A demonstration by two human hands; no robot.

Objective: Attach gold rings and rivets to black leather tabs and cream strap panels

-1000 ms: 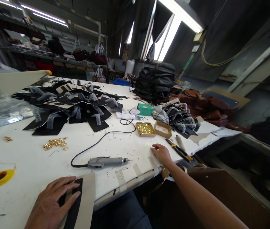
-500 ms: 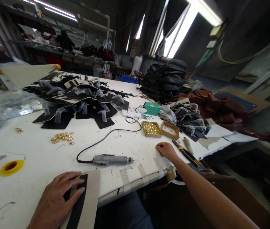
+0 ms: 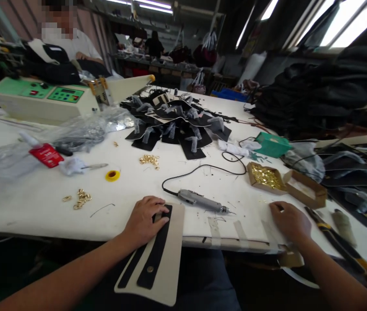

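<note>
My left hand (image 3: 143, 220) lies flat on a beige card with black leather strips (image 3: 154, 258) that overhangs the near table edge. My right hand (image 3: 290, 221) rests on the white table (image 3: 34, 203) near its front edge, fingers curled down, just below a small cardboard box of gold rivets (image 3: 264, 177). Whether it pinches a rivet I cannot tell. A grey corded rotary tool (image 3: 202, 201) lies between my hands.
A pile of black leather pieces (image 3: 173, 125) sits mid-table, with loose gold rings (image 3: 149, 160), a yellow tape roll (image 3: 112, 175), a green box (image 3: 271, 144) and pliers (image 3: 339, 244) around. A cream machine (image 3: 40, 101) stands far left, with a seated person (image 3: 63, 47) behind it. Dark bags (image 3: 316, 95) are stacked at right.
The view has swung left and down, revealing the machine and the seated person. My left hand stays on the card; my right hand stays by the rivet box.
</note>
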